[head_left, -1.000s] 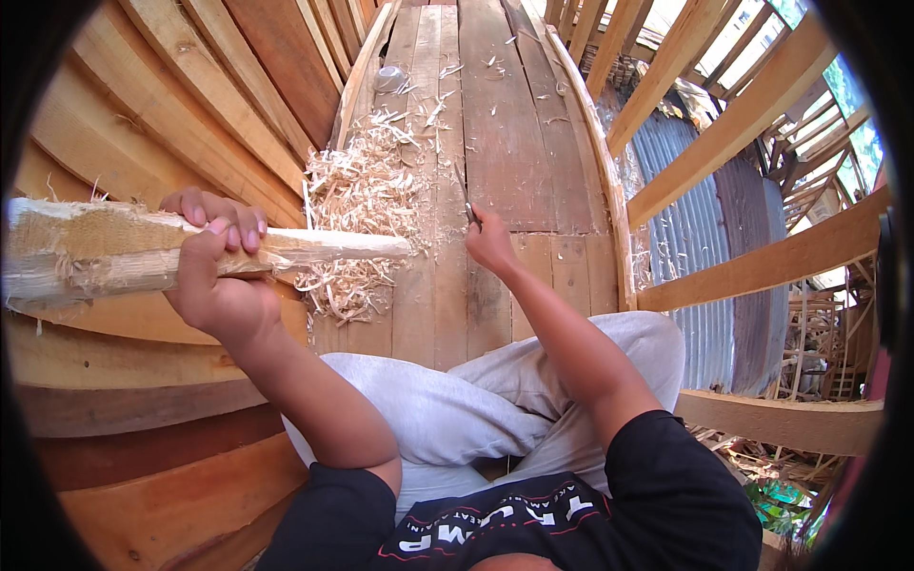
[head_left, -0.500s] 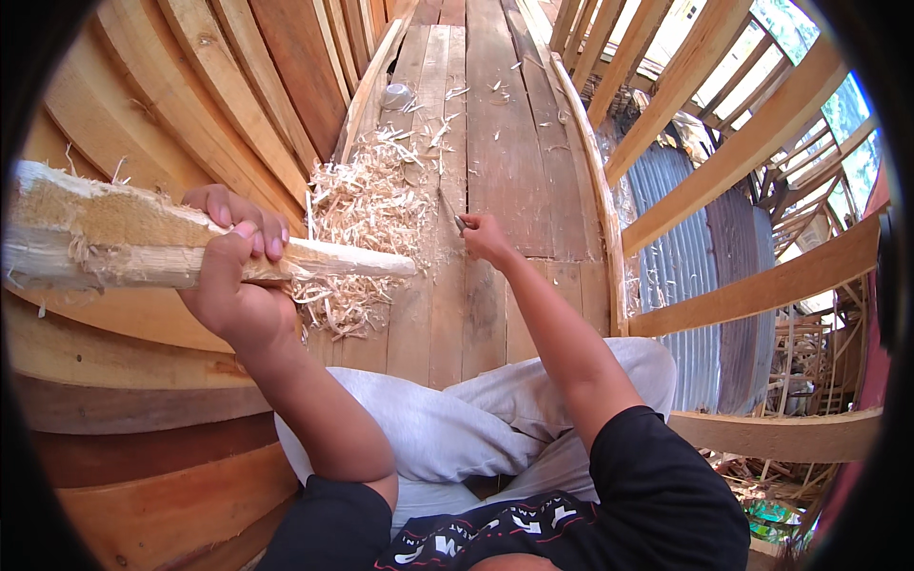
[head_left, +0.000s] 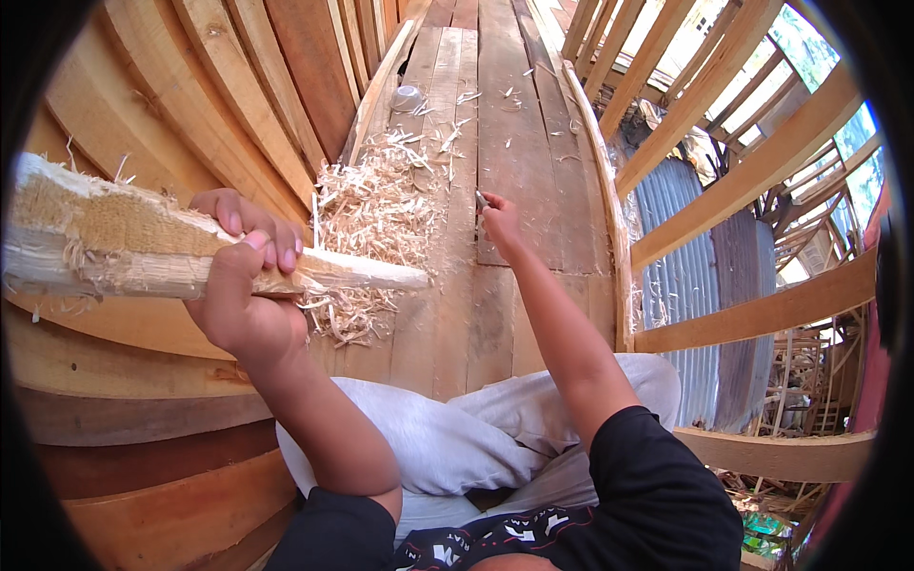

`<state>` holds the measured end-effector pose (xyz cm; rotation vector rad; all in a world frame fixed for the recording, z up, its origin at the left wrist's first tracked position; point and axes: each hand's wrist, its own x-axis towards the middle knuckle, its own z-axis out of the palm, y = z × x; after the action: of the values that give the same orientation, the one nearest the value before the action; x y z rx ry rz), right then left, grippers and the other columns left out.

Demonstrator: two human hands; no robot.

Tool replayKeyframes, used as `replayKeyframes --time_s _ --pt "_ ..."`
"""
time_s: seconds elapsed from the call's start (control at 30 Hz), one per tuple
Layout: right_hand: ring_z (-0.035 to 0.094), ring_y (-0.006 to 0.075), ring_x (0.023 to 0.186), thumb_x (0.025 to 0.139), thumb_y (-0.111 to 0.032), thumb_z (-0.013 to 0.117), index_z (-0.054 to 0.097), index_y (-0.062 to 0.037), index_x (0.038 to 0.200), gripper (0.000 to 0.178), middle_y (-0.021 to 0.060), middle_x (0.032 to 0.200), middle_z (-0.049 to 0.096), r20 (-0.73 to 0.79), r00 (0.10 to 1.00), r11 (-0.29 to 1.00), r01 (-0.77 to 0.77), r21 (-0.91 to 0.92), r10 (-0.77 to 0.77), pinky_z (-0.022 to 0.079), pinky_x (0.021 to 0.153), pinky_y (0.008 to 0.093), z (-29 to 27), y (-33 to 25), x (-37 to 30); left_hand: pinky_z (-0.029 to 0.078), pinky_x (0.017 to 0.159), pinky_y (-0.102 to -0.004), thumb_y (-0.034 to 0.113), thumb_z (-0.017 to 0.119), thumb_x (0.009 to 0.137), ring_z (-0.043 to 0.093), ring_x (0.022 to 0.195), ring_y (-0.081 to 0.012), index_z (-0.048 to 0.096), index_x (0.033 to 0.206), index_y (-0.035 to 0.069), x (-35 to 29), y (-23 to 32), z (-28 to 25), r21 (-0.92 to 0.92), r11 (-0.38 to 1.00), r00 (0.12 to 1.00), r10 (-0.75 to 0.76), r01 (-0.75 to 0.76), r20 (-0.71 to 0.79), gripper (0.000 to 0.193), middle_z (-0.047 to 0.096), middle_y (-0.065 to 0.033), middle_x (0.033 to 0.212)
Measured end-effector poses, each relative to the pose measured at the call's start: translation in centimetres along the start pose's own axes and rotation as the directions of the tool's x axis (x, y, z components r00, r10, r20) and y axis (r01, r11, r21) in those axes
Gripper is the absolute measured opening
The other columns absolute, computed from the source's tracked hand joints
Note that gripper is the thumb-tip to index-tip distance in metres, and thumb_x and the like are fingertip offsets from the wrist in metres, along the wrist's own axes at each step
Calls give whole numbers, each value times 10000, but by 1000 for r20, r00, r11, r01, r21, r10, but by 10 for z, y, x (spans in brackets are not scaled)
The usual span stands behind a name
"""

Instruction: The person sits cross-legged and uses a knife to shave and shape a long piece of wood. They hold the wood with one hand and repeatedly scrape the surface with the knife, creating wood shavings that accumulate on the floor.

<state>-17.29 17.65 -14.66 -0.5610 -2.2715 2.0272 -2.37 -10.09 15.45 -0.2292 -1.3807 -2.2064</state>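
Observation:
My left hand [head_left: 249, 262] is wrapped around a thick pale piece of wood [head_left: 124, 249]. The wood runs in from the left and narrows to a whittled point right of the hand, with rough bark-like patches and loose curls along its wide part. My right hand [head_left: 502, 226] is closed round a small knife [head_left: 482, 200], apart from the wood, beyond and to the right of its tip. Most of the knife is hidden by the fingers or too thin to make out. A heap of wood shavings [head_left: 376, 205] lies on the floor just past the pointed end.
I sit cross-legged on a plank floor [head_left: 519, 171]. A wall of upright boards [head_left: 228, 86] stands close on the left. On the right is a slatted wooden railing [head_left: 762, 205], with corrugated metal sheets [head_left: 681, 285] beyond it. A small translucent cup [head_left: 407, 98] lies past the shavings.
My right hand has moved a little farther out with the knife, whose thin blade showed more plainly before. The left hand keeps its grip on the wood. The whole view has shifted slightly.

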Motion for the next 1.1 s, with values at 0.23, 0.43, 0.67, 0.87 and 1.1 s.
replayKeyframes --time_s 0.23,0.43,0.67,0.87,1.1 --pt "691 329 891 807 -72 592 696 -66 1090 302 200 939 704 -197 967 907 67 -416 -162 522 797 406 13 -12 73 382 575 -296 61 515 686 381 526 -140 427 868 51 2 -3 2 -4 1000 1000 -2 2 -20 202 393 -44 653" --pt "681 352 930 789 -90 613 725 -49 955 204 224 951 696 -30 995 723 48 -690 -95 519 811 414 6 -20 114 394 559 -296 34 505 679 394 514 -152 430 872 21 2 -16 9 -33 999 999 -6 4 -35 207 396 -60 665" --pt "680 306 844 789 -69 588 711 -2 943 208 235 902 690 393 911 699 363 -616 -127 510 727 396 21 -30 65 394 561 -301 22 501 678 394 523 -154 437 873 21 2 -20 10 -42 998 999 -46 46 1 205 390 -54 681" --pt "656 389 899 781 -17 559 681 56 875 171 276 910 666 375 912 346 411 -843 -169 532 789 447 3 -72 11 396 548 -275 -20 522 686 409 562 -122 458 905 15 -1 -21 7 -148 986 995 -65 76 80 231 414 -50 733" --pt "635 435 883 801 -4 552 663 68 784 133 290 888 651 352 847 226 463 -857 -398 523 786 485 -59 -96 -31 393 585 -279 44 558 703 409 536 -137 443 887 55 -4 -36 19 -175 976 972 -88 127 218 217 388 -30 668"
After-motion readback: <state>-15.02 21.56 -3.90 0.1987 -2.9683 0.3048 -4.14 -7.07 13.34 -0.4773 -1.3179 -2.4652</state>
